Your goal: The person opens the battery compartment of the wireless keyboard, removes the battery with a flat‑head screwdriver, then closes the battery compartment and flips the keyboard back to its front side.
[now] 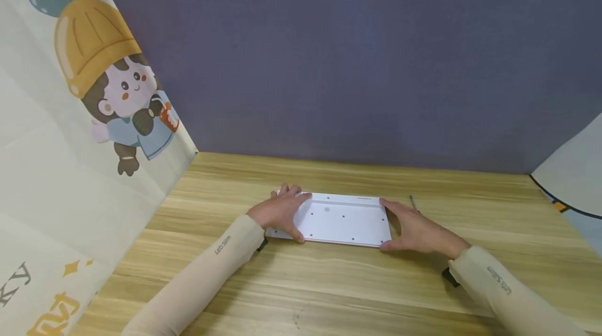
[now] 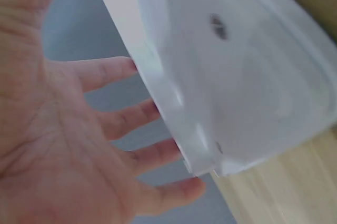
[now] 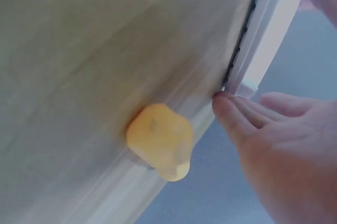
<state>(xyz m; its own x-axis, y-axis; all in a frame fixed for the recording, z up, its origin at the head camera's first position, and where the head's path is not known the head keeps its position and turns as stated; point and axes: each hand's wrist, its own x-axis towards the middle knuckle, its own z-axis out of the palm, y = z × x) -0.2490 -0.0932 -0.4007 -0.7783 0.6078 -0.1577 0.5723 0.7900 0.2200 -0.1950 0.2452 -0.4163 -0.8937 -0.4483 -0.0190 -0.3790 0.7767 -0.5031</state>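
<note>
A white keyboard [image 1: 350, 221] lies face down on the wooden table, its flat back dotted with several small dark screws. My left hand [image 1: 280, 212] spans its left part, thumb at the near edge and fingers over the far edge. In the left wrist view the fingertips of that hand [image 2: 68, 145] touch the rim of the keyboard [image 2: 231, 76]. My right hand [image 1: 414, 229] holds the right end between thumb and fingers, one at each corner. Dark key edges show beneath the keyboard [image 3: 263, 39] in the right wrist view, beside my right hand [image 3: 289, 139].
Behind my right hand a thin metal shaft [image 1: 413, 201] sticks out on the table [image 1: 329, 289]. An orange-yellow rounded object [image 3: 160, 137], perhaps its handle, lies near that hand. A dark blue partition [image 1: 352, 64] stands at the back, a printed white curtain [image 1: 47, 169] at the left.
</note>
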